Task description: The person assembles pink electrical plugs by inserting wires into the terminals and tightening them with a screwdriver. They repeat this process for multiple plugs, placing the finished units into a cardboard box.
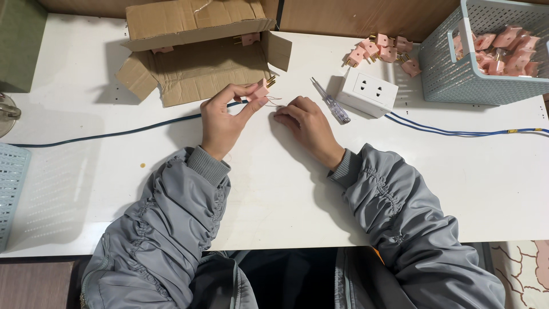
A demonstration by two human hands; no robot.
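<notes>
My left hand (224, 118) holds a small pink plug (262, 89) with brass pins between thumb and fingers, just above the white table (274, 189). My right hand (304, 120) rests on the table beside it, fingers curled and pinching a thin wire (273, 101) that runs toward the plug. A blue cable (114, 134) passes under my left hand. Both arms wear grey quilted sleeves.
An open cardboard box (194, 51) lies at the back with pink plugs inside. A white socket block (366, 91), a tester screwdriver (330, 100), a heap of pink plugs (380, 50) and a teal basket (452, 63) of plugs sit right. Another basket (10, 189) is at left.
</notes>
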